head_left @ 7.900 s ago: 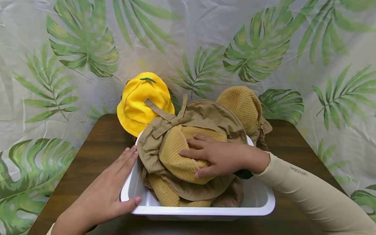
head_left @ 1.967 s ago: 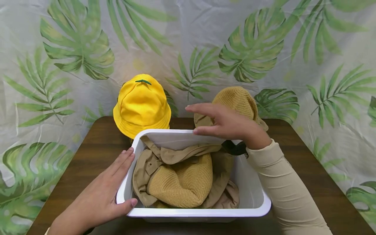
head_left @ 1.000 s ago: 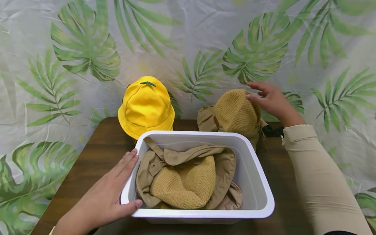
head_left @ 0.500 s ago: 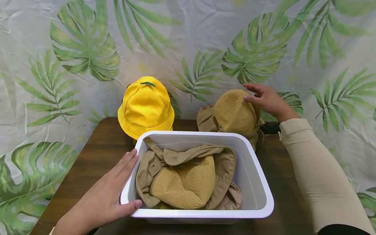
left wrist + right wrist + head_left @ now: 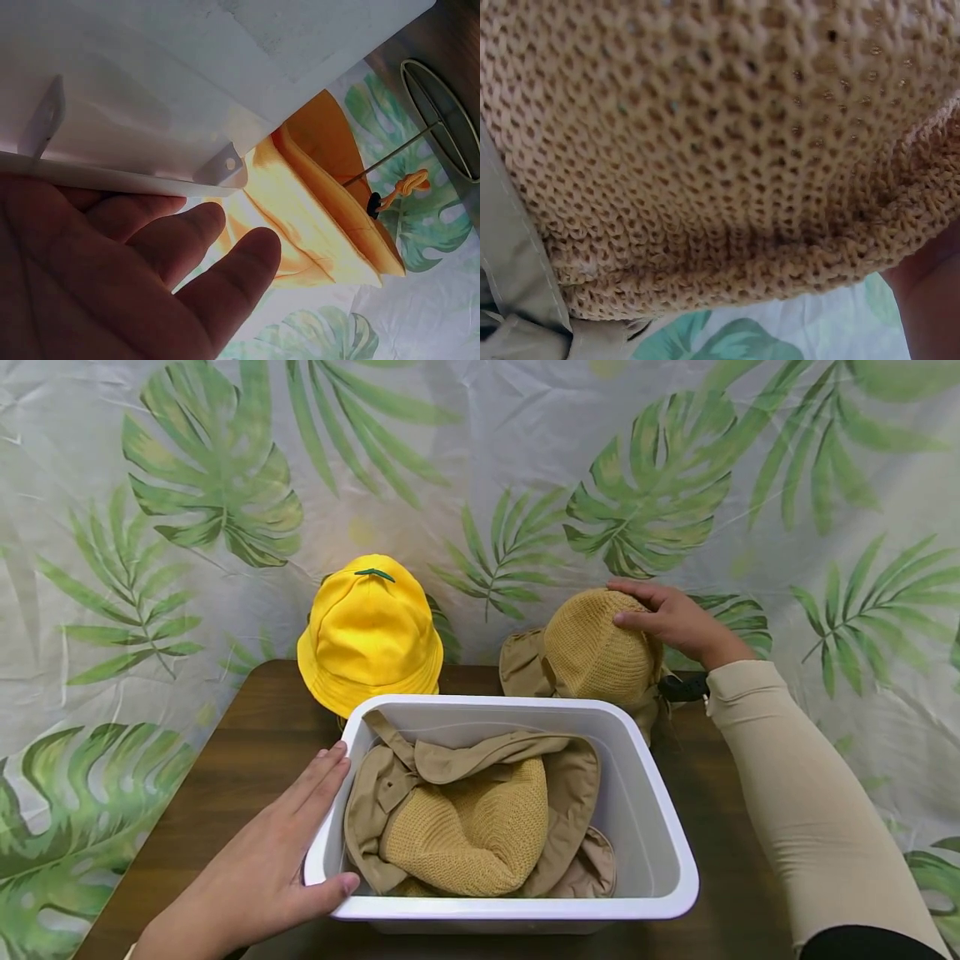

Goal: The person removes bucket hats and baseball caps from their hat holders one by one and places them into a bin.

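My left hand (image 5: 262, 852) holds its straight fingers along the left wall of a white plastic bin (image 5: 517, 907), thumb over the front corner. In the left wrist view the fingers (image 5: 217, 262) lie beside the bin's underside rim. Inside the bin lies a tan knit hat (image 5: 472, 839) with a wide khaki brim, its crown dented. Behind the bin at the right stands another tan knit hat (image 5: 592, 647) with a khaki brim. My right hand (image 5: 678, 622) touches its crown, fingers extended over the top and thumb on the near side. Its knit fills the right wrist view.
A yellow bucket hat (image 5: 371, 635) with a green leaf tab stands behind the bin's left end. In the left wrist view, its stand has a wire ring base (image 5: 442, 120). Beneath everything is a dark wooden table (image 5: 720, 860); a leaf-print cloth (image 5: 495, 460) hangs behind.
The khaki-brimmed hat has gone down from the rim into the bin. My right hand has left it, moved to the back right, and come down onto the other knit hat. The left hand stays.
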`<state>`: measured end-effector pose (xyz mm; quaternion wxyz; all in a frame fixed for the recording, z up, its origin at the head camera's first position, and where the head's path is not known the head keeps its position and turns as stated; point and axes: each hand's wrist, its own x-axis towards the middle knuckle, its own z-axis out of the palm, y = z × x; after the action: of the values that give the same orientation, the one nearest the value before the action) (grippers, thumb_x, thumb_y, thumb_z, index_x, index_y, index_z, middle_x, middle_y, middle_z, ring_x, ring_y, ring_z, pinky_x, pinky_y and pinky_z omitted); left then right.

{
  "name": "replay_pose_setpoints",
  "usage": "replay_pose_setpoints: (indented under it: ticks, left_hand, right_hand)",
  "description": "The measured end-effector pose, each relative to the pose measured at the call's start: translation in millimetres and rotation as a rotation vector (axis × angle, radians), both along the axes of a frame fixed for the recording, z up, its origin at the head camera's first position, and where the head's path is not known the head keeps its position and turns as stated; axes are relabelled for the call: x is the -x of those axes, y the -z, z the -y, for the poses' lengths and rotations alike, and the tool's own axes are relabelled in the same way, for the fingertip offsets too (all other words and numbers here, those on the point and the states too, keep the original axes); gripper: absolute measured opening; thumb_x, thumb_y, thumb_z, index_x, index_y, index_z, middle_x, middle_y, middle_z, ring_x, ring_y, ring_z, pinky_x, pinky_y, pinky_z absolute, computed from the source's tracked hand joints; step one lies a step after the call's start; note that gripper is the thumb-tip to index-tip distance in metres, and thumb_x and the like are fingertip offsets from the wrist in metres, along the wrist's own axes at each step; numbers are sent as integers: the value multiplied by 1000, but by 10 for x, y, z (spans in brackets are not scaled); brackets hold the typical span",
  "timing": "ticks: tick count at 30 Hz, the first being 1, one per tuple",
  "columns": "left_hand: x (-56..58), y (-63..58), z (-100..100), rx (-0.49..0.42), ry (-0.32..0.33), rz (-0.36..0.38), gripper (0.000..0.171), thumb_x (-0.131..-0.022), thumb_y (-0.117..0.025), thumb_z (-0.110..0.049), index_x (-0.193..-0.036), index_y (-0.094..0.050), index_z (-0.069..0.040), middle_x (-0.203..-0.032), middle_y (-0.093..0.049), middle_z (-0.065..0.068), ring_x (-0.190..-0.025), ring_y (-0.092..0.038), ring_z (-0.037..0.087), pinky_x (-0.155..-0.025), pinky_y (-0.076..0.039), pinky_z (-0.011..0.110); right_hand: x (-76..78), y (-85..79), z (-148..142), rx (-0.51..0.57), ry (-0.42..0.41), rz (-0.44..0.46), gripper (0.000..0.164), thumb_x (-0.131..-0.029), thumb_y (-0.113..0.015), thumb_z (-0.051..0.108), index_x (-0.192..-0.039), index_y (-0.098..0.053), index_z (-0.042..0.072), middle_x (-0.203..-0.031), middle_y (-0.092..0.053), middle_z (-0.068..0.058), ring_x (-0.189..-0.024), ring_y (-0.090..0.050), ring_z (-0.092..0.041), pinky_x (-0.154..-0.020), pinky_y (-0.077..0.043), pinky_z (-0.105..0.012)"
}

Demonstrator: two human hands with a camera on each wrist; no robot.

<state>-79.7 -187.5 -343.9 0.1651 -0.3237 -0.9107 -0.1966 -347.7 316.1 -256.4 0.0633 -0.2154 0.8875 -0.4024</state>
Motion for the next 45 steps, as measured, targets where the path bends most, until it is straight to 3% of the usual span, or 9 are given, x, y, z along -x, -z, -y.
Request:
replay_pose_setpoints:
  ticks: [7,18,32,38,41,45]
  left_hand:
    - [13,10,-13,-3,2,1,105,-79,-73,-56,-156,-26,-3,-162,-25,13,-148,-23,24,-114,-7,15]
    - [-14,10,-15,7,-23,47,105,-78,-75,-53,-157,-26,-5,-163,-22,12,-149,-20,26,-115,-7,16]
    - [-2,13,-3,-17,-5,13,105,-79,-74,-55,-157,-24,-5,-162,-24,13,-148,-22,25,-114,-8,15]
    - [2,25,6,-15,-2,24,105,-80,-73,-55,-157,-23,-5,-163,-22,12,-149,-21,25,-114,-7,15]
    - [9,29,8,-13,-1,25,105,-80,-73,-55,-158,-23,-5,-163,-21,12,-149,-21,25,-114,-7,14]
    - [14,29,8,-8,-4,26,106,-79,-74,-53,-158,-23,-5,-163,-21,12,-149,-20,25,-114,-7,14]
  right_hand:
    - [-16,-26,-5,-12,45,-43,59,-97,-63,35,-152,-44,22,-161,-29,-1,-147,-24,-23,-107,-36,-48]
    - [44,29,24,10,81,-91,55,-97,-64,36,-146,-52,16,-157,-37,-6,-146,-27,-25,-109,-34,-50]
    - [15,23,115,117,132,-102,48,-97,-64,28,-138,-58,4,-150,-47,-9,-144,-31,-24,-113,-31,-47]
    - [-24,-4,147,129,192,-93,48,-97,-62,37,-137,-61,10,-147,-51,-4,-142,-36,-24,-111,-34,-45]
    - [-36,-32,155,149,210,-101,49,-97,-62,38,-137,-62,10,-146,-52,-3,-141,-37,-23,-109,-36,-37]
    - [-44,-81,154,184,219,-112,49,-97,-62,37,-137,-62,10,-144,-54,0,-140,-39,-21,-100,-41,-19]
